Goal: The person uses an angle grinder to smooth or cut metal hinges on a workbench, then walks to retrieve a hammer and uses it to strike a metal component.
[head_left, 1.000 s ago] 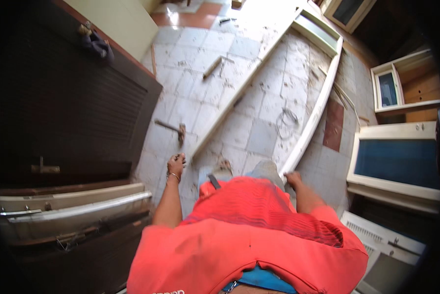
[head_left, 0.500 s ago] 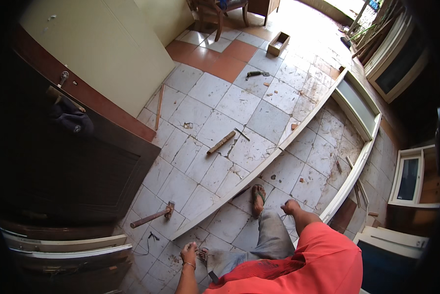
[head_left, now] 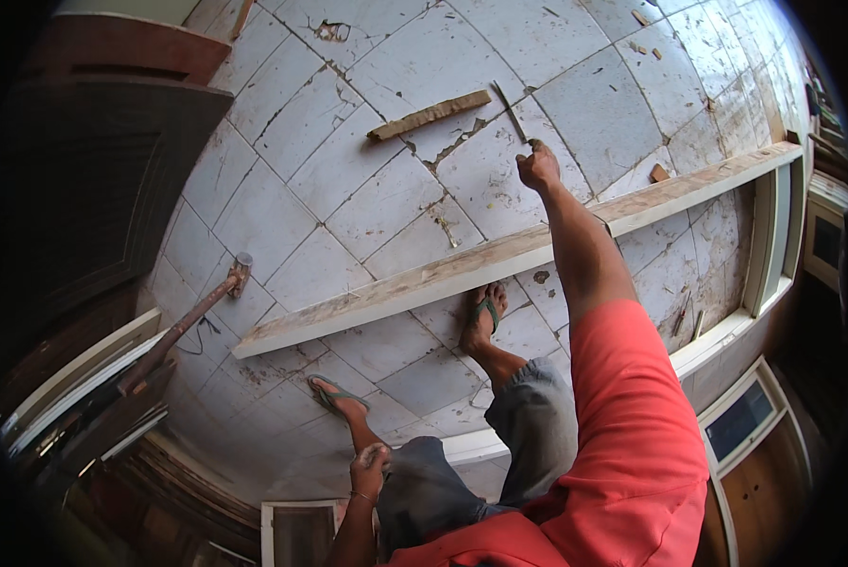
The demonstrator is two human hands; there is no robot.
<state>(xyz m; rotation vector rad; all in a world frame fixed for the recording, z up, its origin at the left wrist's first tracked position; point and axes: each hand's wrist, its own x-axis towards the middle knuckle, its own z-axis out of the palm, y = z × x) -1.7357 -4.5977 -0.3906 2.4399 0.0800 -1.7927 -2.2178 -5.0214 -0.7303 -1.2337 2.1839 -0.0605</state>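
Observation:
My right hand (head_left: 538, 168) reaches forward over the frame, just at the near end of a thin dark metal rod (head_left: 509, 111) on the tiles. Its thumb and fingertips look apart; whether they touch the rod is hard to tell. Beside the rod lies a rough strip of wood (head_left: 430, 115). My left hand (head_left: 369, 470) is curled in near my left knee; what it holds, if anything, is hidden. Between my feet and the rod runs a long white wooden frame (head_left: 395, 291), its upper edge bare and worn. A hammer (head_left: 192, 317) with a wooden handle lies at the left.
A dark door panel (head_left: 93, 189) stands at the left. Cracked white floor tiles (head_left: 325, 180) carry wood chips and debris. White-edged panels (head_left: 88, 369) lie at the lower left, and a small framed window (head_left: 745, 420) is at the lower right.
My right hand has moved from beside my right leg out over the frame to the metal rod. The view has tipped lower and closer to the floor. My left hand stays near my left leg.

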